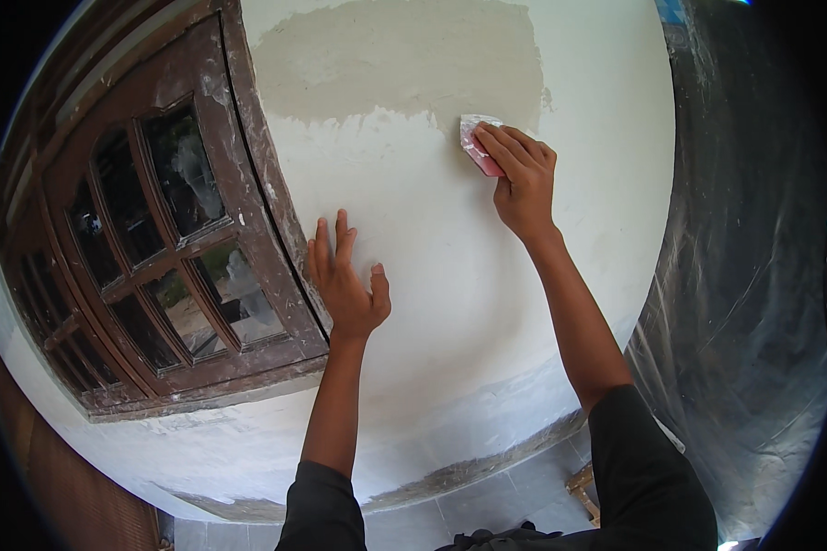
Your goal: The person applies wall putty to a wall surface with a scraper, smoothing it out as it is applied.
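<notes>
My right hand [526,179] grips a pink plastic scraper [483,156] smeared with white putty. Its edge meets the wall at the lower border of a damp-looking, grey-beige putty patch [404,64]. Below that, the wall [423,220] is smooth and off-white. My left hand [346,285] rests at the wall with fingers spread and holds nothing. It is just right of the brown wooden window frame [280,197]. The fingers of my right hand cover much of the scraper.
White smears mark the window's wood and glass panes [186,170]. Clear plastic sheeting [735,303] hangs along the right. Grey floor tiles [496,500] run below the wall, with a wooden piece [583,487] near my right sleeve. A brown ribbed surface [73,468] lies at lower left.
</notes>
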A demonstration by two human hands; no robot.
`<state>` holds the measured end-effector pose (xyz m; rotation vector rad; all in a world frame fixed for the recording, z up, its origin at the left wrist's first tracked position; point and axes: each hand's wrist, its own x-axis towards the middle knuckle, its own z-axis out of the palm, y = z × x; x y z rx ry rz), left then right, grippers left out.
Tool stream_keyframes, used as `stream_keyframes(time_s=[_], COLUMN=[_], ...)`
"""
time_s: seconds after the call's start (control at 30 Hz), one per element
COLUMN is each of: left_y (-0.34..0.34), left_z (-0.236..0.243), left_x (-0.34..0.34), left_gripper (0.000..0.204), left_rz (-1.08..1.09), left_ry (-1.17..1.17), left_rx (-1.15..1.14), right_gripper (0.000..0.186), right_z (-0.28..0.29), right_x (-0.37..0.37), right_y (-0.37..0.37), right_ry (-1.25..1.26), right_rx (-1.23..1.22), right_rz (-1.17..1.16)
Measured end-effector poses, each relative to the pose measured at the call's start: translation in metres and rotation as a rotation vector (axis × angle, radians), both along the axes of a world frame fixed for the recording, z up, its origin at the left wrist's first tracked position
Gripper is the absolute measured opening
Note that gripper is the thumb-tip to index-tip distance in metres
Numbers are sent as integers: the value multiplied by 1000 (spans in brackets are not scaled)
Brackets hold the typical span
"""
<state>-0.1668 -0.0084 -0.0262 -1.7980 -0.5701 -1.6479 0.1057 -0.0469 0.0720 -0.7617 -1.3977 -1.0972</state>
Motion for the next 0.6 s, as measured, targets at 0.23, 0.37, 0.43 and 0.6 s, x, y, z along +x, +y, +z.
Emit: stream_keyframes(time_s=[0.23,0.37,0.43,0.6], left_y=[-1,1,0,0], left_z=[-3,-4,-3,-4], left_x=[-9,-4,-2,-16], left_gripper=[59,58,58,57], left_rz=[15,0,-18,-12], left_ry=[31,22,22,31], left_rx=[-8,-4,-6,-10], right_gripper=[67,65,65,66], right_z=[-43,-2,3,-57], right_x=[-31,-30,-36,-93], right_y=[4,6,11,11], right_ry=[66,164,172,90], right_rx=[-55,88,81,-44], right_rz=[27,10,-21,23])
